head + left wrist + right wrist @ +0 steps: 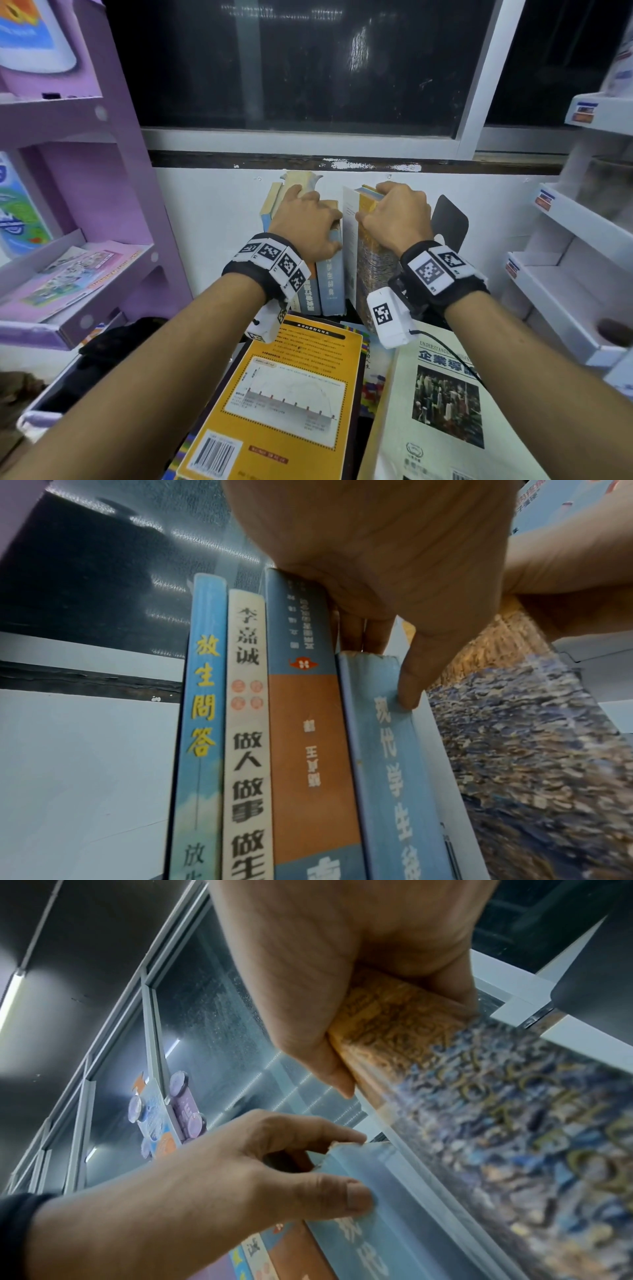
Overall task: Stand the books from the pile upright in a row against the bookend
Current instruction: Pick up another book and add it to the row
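Observation:
Several books stand upright in a row by the white wall. My left hand (pixel 306 221) lies over their tops and pinches the top of the light blue book (pixel 387 750), thumb (pixel 411 693) on its spine. Just to the right, my right hand (pixel 394 214) grips the top of a thick book with a speckled blue-and-gold spine (pixel 375 274), which stands next to the black bookend (pixel 450 219). The right wrist view shows this grip (pixel 342 988) on the thick book (pixel 479 1110). The pile lies in front: a yellow book (pixel 284 394) and a cream book (pixel 445 394).
A purple shelf unit (pixel 85 212) with leaflets stands at the left. White display shelves (pixel 575 246) rise on the right. A dark window (pixel 308 68) sits above the wall behind the row. A narrow gap separates the light blue book from the thick one.

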{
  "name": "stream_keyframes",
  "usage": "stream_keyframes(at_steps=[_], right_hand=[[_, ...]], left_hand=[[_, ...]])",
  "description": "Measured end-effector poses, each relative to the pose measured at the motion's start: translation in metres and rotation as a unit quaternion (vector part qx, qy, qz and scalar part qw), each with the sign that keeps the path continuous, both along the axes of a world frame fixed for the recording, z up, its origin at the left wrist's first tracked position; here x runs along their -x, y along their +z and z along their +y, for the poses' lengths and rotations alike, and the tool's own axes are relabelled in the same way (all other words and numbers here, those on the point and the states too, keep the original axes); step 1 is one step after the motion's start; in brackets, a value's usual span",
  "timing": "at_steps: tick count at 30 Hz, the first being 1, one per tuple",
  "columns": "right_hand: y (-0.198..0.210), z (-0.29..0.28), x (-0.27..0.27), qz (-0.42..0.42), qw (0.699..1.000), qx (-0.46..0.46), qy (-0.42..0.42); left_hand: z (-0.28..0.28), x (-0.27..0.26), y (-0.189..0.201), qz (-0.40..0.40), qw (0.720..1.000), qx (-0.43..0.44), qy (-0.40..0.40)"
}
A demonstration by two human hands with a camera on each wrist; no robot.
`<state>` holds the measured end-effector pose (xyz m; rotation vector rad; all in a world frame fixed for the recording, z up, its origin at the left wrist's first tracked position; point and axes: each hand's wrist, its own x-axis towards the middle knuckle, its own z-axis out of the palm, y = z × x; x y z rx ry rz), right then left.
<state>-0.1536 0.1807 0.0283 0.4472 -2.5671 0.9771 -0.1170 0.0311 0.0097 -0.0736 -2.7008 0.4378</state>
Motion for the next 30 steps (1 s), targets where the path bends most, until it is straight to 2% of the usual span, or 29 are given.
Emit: stream_keyframes(at_steps=[8, 10, 15, 19, 24, 30], right_hand=[[-0.019, -0.003, -0.003, 0.023, 0.997, -0.058, 0.035], [-0.019, 0.004, -0.003, 0.026, 0.995, -0.073, 0.068], [-0.017, 0.024, -0.003, -0.009, 0.97, -0.162, 0.183], [-0.008, 0.034, 0.002, -0.026, 0.948, -0.23, 0.219], [-0.017, 0.041, 0.005, -0.008, 0.952, -0.197, 0.232], [-0.017, 0.038, 0.016, 0.009, 0.958, -0.175, 0.225]], left_hand=[[0.002, 0.0, -0.002, 0.011, 1.0, 0.0, -0.01], [0.001, 0.001, -0.002, 0.009, 1.0, 0.004, -0.011], [-0.001, 0.0, -0.002, 0.009, 1.0, 0.004, -0.021], [-0.004, -0.002, 0.0, 0.015, 0.999, -0.023, -0.045], [-0.009, -0.005, -0.002, 0.03, 0.997, -0.075, -0.018], [-0.006, -0.004, 0.0, 0.012, 0.995, -0.098, -0.017]])
